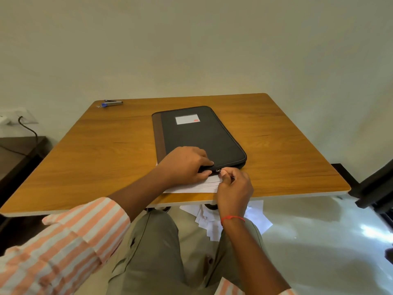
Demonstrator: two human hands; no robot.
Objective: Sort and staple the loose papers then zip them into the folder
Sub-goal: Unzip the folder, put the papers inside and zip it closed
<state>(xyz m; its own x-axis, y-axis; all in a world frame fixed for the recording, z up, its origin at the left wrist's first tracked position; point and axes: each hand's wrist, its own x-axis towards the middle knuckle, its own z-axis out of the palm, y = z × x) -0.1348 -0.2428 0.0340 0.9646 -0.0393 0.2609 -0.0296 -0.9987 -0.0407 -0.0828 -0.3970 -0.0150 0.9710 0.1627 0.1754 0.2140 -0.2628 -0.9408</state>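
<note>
A dark grey zip folder with a brown spine strip and a white label lies flat in the middle of the wooden table. My left hand presses on the folder's near edge, fingers gripping it. My right hand pinches the small metal zipper pull at that near edge. White papers stick out from under the folder's near edge, beneath both hands. A stapler with a blue tip lies at the table's far left corner.
Several loose white papers lie on the floor under the table's front edge, by my knees. A dark side table with a cable stands to the left. A black object sits at the right edge.
</note>
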